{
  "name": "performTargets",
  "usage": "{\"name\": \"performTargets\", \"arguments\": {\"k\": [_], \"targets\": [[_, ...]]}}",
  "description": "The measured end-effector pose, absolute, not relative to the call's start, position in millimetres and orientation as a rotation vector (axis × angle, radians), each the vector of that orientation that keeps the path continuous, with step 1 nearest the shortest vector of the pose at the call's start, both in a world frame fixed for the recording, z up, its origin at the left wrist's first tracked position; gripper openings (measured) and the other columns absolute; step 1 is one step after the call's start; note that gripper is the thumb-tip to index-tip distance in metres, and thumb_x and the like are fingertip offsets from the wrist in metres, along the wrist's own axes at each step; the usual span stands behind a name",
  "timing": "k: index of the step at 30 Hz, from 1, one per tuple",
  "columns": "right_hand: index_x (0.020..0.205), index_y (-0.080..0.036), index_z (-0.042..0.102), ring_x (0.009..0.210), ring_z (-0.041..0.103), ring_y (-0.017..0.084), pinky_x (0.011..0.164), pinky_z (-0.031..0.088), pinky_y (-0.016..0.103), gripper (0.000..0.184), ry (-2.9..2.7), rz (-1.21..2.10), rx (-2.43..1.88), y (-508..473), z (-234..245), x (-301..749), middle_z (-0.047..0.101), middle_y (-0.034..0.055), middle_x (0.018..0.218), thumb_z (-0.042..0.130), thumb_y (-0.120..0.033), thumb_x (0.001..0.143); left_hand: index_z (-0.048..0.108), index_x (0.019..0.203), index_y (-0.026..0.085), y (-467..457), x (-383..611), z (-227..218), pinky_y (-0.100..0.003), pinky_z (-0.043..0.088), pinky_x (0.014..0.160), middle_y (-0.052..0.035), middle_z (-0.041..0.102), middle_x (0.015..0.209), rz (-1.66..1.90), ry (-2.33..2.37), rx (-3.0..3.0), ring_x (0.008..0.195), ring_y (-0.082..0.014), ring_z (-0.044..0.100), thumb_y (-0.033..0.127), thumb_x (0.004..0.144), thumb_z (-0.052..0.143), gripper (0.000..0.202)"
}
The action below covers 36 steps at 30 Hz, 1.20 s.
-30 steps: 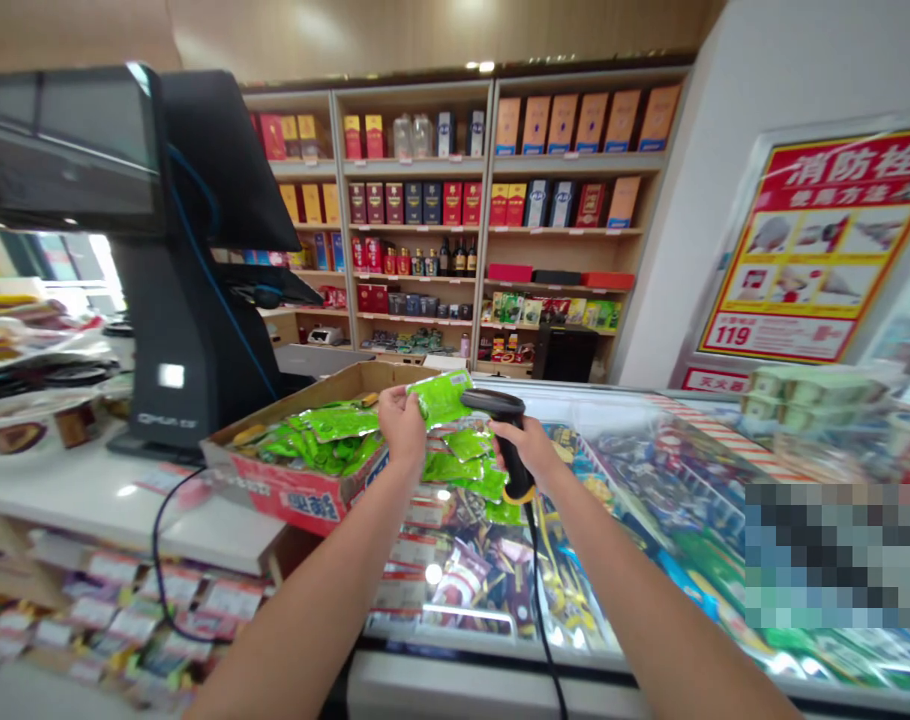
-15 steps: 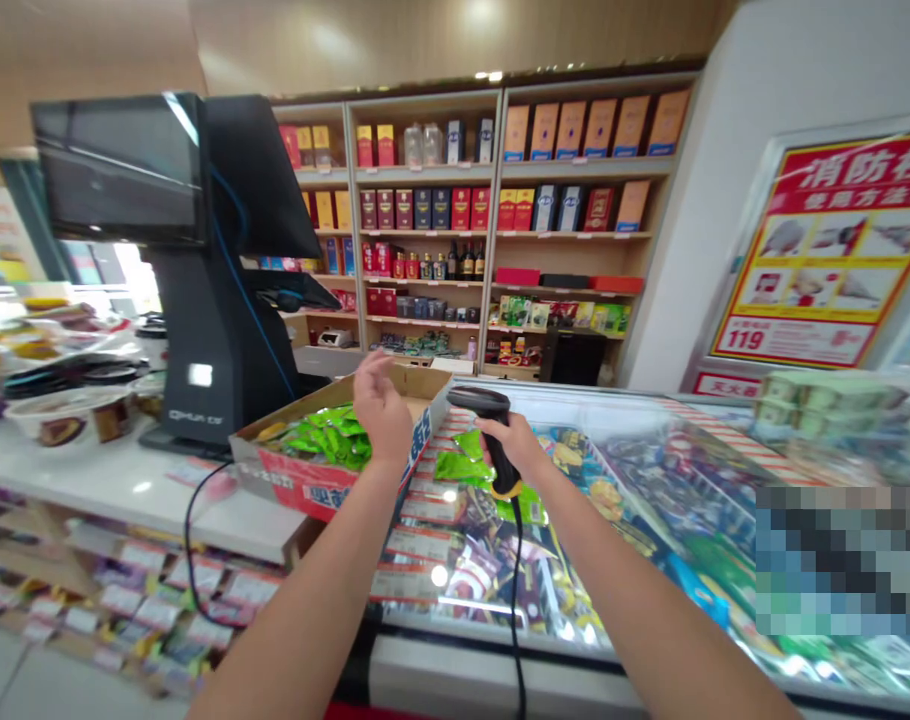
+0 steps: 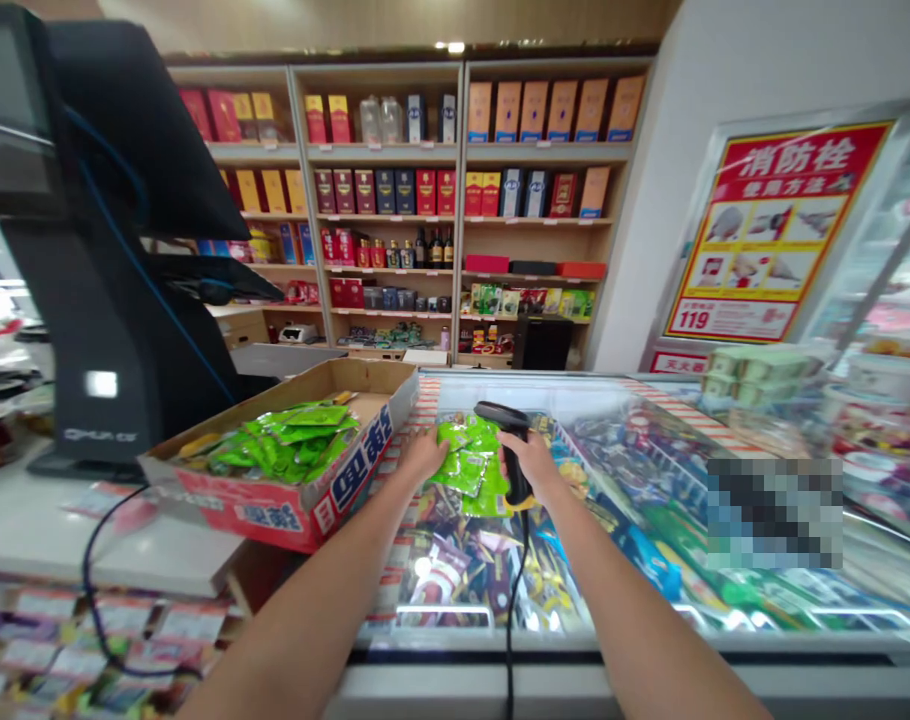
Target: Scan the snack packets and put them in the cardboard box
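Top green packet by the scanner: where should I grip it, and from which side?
Probably pinch the top green packet by its left edge with the left hand, coming from the left. It looks flat and floppy, lying loosely over other packets, so an edge should pinch best. The right hand is busy holding the barcode scanner on the pile's right.

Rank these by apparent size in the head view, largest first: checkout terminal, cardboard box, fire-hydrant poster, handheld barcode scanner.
1. Checkout terminal
2. Cardboard box and fire-hydrant poster: they look alike, and the box's nearness makes ranking them unsure.
3. Handheld barcode scanner
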State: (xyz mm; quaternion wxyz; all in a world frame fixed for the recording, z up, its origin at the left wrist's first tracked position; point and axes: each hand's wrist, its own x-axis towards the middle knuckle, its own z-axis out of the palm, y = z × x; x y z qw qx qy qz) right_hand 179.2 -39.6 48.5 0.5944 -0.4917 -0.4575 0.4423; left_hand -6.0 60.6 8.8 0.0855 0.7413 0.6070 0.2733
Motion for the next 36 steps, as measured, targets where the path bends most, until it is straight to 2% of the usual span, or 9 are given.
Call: {"name": "performTargets", "arguments": {"k": [3,7,11,15,18,23,27,36], "targets": [[0.056,-0.018,0.054,0.034,0.05,0.011,0.034,0.041,0.023,0.023,-1.101,1.031,-1.143,-39,48,177,0.054,-0.0019,0.044,0.066,-0.033,0.069,0.065,0.101,0.018,58,-8,10,-0.039,0.044,0.09,-0.0167,0.068,0.113,0.758,1.824,2.215,0.109,-0.0321,0.061,0.043,0.08,0.058,0.033],[0.055,-0.019,0.054,0.033,0.049,0.012,0.034,0.04,0.024,0.024,-1.14,1.037,-1.157,-39,48,175,0.052,-0.0023,0.041,0.066,-0.034,0.069,0.065,0.089,0.019,57,-13,12,-0.036,0.046,0.082,-0.0134,0.071,0.098,0.909,1.768,2.15,0.092,-0.0292,0.065,0.053,0.069,0.068,0.04],[0.057,-0.019,0.054,0.032,0.05,0.012,0.034,0.04,0.024,0.023,-1.168,1.031,-1.14,-39,49,176,0.052,-0.0029,0.041,0.067,-0.035,0.068,0.066,0.094,0.02,62,-15,4,-0.034,0.047,0.079,-0.0085,0.073,0.09,1.071,1.607,1.957,0.09,-0.0281,0.066,0.043,0.049,0.084,0.054],[0.054,-0.019,0.053,0.032,0.049,0.012,0.034,0.04,0.024,0.026,-1.158,1.029,-1.142,-39,49,176,0.053,-0.0028,0.042,0.068,-0.035,0.067,0.067,0.096,0.018,69,-13,0,-0.034,0.049,0.077,-0.0072,0.072,0.086,1.194,1.467,1.727,0.084,-0.0264,0.067,0.025,0.038,0.088,0.063],[0.054,-0.019,0.052,0.032,0.049,0.012,0.033,0.04,0.024,0.025,-1.142,1.026,-1.166,-40,50,177,0.053,-0.0026,0.042,0.067,-0.034,0.067,0.067,0.095,0.015,72,-14,1,-0.034,0.05,0.076,-0.0055,0.072,0.083,1.373,1.278,1.558,0.08,-0.0241,0.067,0.02,0.041,0.084,0.056],[0.058,-0.019,0.052,0.032,0.049,0.011,0.034,0.04,0.023,0.02,-1.136,0.972,-1.236,-43,52,180,0.054,-0.0036,0.043,0.063,-0.032,0.069,0.065,0.077,0.016,76,-22,-2,-0.031,0.049,0.068,-0.0015,0.068,0.07,1.618,1.171,1.38,0.07,-0.0202,0.064,0.027,0.052,0.075,0.03],[0.057,-0.02,0.052,0.032,0.049,0.012,0.035,0.041,0.023,0.022,-1.238,0.933,-1.275,-45,52,180,0.052,-0.004,0.04,0.064,-0.033,0.07,0.06,0.078,0.016,78,-24,-9,-0.028,0.048,0.063,-0.0008,0.065,0.068,1.659,1.23,1.327,0.067,-0.0185,0.062,0.03,0.056,0.073,0.029],[0.055,-0.019,0.053,0.033,0.05,0.012,0.035,0.04,0.024,0.023,-1.297,0.96,-1.213,-40,46,181,0.051,-0.0028,0.04,0.064,-0.034,0.069,0.058,0.086,0.016,70,-24,-5,-0.03,0.052,0.071,-0.0039,0.069,0.08,1.581,1.304,1.413,0.08,-0.0209,0.067,0.027,0.066,0.066,0.024]]}}
